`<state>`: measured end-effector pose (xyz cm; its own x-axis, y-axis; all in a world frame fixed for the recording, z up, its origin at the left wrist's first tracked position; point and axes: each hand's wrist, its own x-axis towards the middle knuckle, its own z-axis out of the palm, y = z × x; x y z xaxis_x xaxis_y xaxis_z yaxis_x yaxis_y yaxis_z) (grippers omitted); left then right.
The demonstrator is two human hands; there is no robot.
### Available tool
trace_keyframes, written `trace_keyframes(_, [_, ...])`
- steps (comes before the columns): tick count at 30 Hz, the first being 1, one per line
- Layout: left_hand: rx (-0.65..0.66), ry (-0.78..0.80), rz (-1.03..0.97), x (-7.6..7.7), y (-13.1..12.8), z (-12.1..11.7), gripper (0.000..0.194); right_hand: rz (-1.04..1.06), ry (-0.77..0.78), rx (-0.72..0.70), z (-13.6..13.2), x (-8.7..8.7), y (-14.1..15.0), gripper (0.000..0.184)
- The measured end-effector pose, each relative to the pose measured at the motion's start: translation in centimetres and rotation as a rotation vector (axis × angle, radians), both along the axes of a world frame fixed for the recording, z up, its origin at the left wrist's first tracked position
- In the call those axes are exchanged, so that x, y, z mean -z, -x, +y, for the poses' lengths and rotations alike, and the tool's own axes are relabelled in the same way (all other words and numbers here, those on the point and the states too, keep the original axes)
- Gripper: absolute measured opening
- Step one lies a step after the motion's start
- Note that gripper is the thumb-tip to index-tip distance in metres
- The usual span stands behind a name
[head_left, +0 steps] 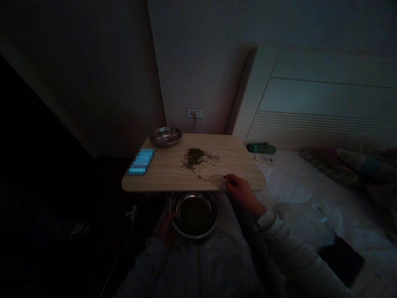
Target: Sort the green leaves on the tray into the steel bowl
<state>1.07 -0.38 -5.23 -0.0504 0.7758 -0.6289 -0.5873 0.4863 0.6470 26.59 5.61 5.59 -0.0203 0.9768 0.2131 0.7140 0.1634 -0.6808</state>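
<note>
In the head view, small dark green grains, perhaps beans [195, 158], lie in a loose pile with strays on a light wooden table [161, 176]. Between the fingers of my right hand [243, 192] is a thin see-through piece of plastic [216, 180], resting at the table's front edge close to the strays. Below that edge a steel bowl [198, 237] sits on my lap, dark contents filling its bottom. My left hand [168, 230] grips the bowl's left rim, thumb on top; its other fingers are hidden beneath.
A second steel bowl [166, 138] stands at the table's back left, with a lit phone [141, 161] in front of it. On the bed at right lie a green bottle [262, 147], a white remote [264, 159] and a dark object [343, 258]. A wall socket [194, 113] is behind.
</note>
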Motion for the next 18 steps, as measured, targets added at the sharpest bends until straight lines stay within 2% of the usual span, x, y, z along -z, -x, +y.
trace_keyframes(10, [0.009,0.012,0.005,-0.83,-0.1,-0.03,0.003,-0.007,-0.019,-0.021,-0.08,0.33,0.21,0.026])
trace_keyframes(15, [-0.02,-0.043,0.028,-0.33,0.26,-0.21,0.005,-0.014,-0.032,-0.012,0.17,0.62,0.31,0.025])
trace_keyframes(18, [-0.05,-0.132,0.046,-0.06,0.48,-0.44,0.009,-0.012,-0.028,-0.015,0.14,0.53,0.3,0.026])
